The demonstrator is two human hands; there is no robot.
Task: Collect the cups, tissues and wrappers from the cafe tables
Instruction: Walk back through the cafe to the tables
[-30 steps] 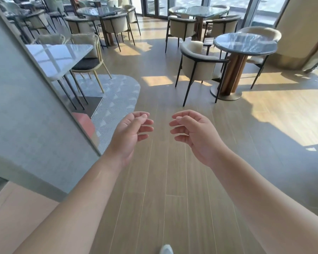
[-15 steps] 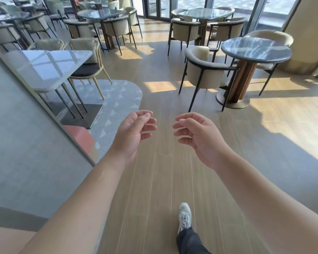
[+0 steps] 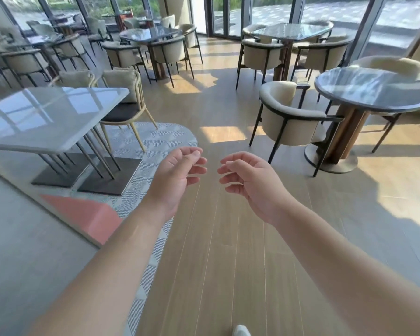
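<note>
My left hand (image 3: 177, 175) and my right hand (image 3: 249, 181) are held out in front of me above the wooden floor, a small gap between them. Both have loosely curled fingers and hold nothing. No cup, tissue or wrapper shows on any table top in view. A white rectangular table (image 3: 51, 117) stands at the left. A dark round table (image 3: 374, 93) stands at the right.
A grey partition wall (image 3: 22, 251) runs along my left. Cream armchairs (image 3: 289, 120) ring the round tables. Further tables (image 3: 289, 31) and chairs stand by the glass doors (image 3: 224, 15). A patterned rug (image 3: 155, 146) lies under the white table. A wooden floor aisle (image 3: 218, 98) leads ahead.
I have walked forward: the tables and chairs are nearer and the partition has slid back on my left. Both hands keep the same loose pose.
</note>
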